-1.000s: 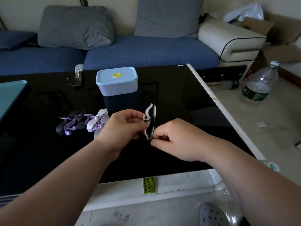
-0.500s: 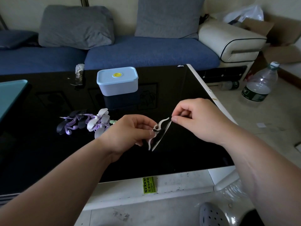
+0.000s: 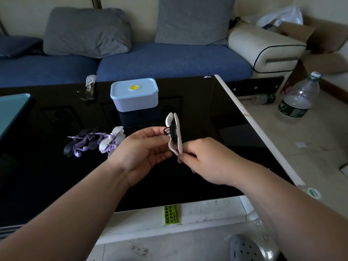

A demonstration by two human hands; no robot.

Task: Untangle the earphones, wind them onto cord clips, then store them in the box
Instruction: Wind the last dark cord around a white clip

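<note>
The white cord clip (image 3: pixel 178 133) is held upright in the air above the black surface (image 3: pixel 207 110), in front of the shut blue box (image 3: pixel 134 97). The left hand (image 3: pixel 143 147) pinches the clip at its middle, where the black cord (image 3: pixel 171 131) is wound. The right hand (image 3: pixel 211 162), fingers curled, seems to pinch the loose cord just under the clip's lower end. The clip looks light and bendy and the cord thin, limp and apt to slip, so it is best gripped at the clip's waist with the cord kept taut. Half a second ago the right hand was raised to the clip's upper right and the clip leaned; now that hand is low and the clip stands straight. Purple earphones (image 3: pixel 84 146) lie to the left.
</note>
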